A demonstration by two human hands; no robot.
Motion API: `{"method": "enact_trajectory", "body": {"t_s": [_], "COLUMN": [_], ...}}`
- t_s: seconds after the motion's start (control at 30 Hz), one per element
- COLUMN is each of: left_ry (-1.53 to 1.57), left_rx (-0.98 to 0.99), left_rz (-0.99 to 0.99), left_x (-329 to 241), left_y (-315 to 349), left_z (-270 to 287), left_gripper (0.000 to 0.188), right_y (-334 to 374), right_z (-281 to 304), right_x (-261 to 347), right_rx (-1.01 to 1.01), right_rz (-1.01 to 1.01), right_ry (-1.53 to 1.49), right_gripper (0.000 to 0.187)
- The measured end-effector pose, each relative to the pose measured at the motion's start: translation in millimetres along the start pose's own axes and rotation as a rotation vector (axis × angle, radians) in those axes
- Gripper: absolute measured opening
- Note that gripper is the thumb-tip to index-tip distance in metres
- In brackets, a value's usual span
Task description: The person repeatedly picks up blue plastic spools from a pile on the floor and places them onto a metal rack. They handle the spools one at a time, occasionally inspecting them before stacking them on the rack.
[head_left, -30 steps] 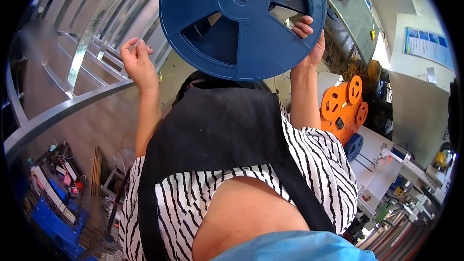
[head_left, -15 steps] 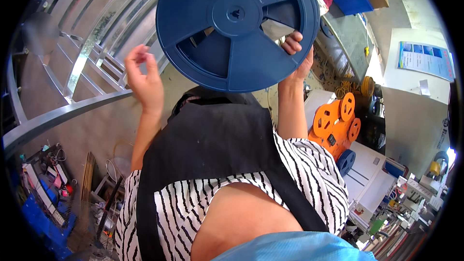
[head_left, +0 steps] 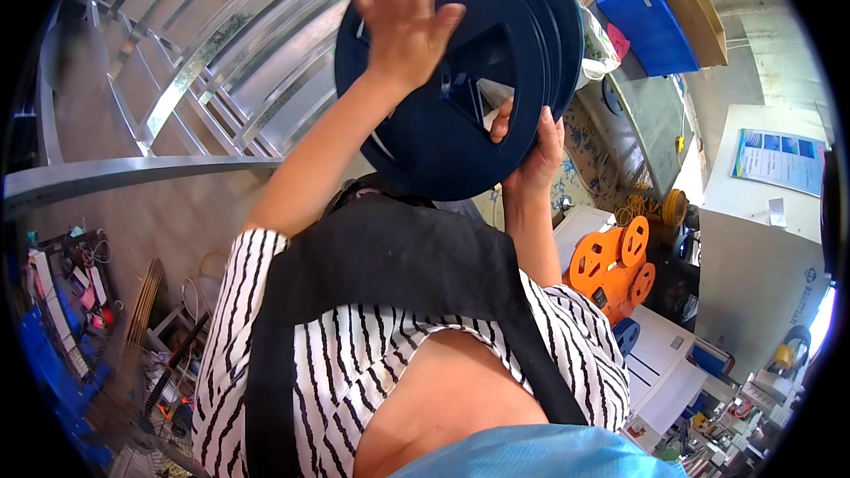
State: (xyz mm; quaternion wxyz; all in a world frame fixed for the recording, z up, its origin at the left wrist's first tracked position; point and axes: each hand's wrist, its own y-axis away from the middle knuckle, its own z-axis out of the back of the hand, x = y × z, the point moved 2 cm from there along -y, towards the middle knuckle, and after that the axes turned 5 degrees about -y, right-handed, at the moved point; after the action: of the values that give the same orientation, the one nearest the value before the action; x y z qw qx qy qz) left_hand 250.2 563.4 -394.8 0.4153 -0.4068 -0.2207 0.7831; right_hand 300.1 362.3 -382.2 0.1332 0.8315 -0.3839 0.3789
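In front of my chest, a large dark blue plastic reel is held up at a tilt. It has wedge-shaped openings, and a second round edge shows behind its front disc on the right. My right hand grips the lower right rim, with fingertips coming through one opening. Across the reel's upper left face lies my left hand, its fingers spread and holding nothing. Whether that palm presses on the disc or hovers just over it, I cannot tell. The reel's centre is partly hidden by this hand.
A metal-barred rack stands at the left. To the right are an orange machine part with round wheels, a blue bin beside a cardboard box, and a white cabinet. Clutter fills a blue rack at lower left.
My left hand has moved up and right from beside the reel to in front of its face. The reel has turned and tilted, showing its layered edge. My right hand keeps its hold.
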Motion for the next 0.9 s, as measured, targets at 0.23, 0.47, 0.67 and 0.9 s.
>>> {"method": "enact_trajectory", "body": {"t_s": [0.23,0.47,0.67,0.9], "left_ry": [-0.164,0.042,-0.198,-0.2], "left_rx": [0.027,0.174,0.224,0.141], "left_rz": [0.191,-0.162,0.171,-0.037], "left_x": [32.0,-45.3,17.4,-8.1], "left_y": [-31.3,11.7,-6.9,-12.8], "left_z": [-42.8,-29.8,-61.7,-52.9], "left_gripper": [0.066,0.064,0.064,0.062], "right_y": [16.7,18.7,24.7,27.3], "right_z": [11.9,27.3,45.3,35.6], "right_x": [2.1,2.3,4.1,7.8], "right_rx": [-0.057,-0.091,-0.02,-0.094], "right_rz": [-0.163,-0.185,-0.205,-0.17], "right_ry": [-0.095,-0.208,-0.293,-0.243], "right_gripper": [0.04,0.04,0.037,0.035]}}
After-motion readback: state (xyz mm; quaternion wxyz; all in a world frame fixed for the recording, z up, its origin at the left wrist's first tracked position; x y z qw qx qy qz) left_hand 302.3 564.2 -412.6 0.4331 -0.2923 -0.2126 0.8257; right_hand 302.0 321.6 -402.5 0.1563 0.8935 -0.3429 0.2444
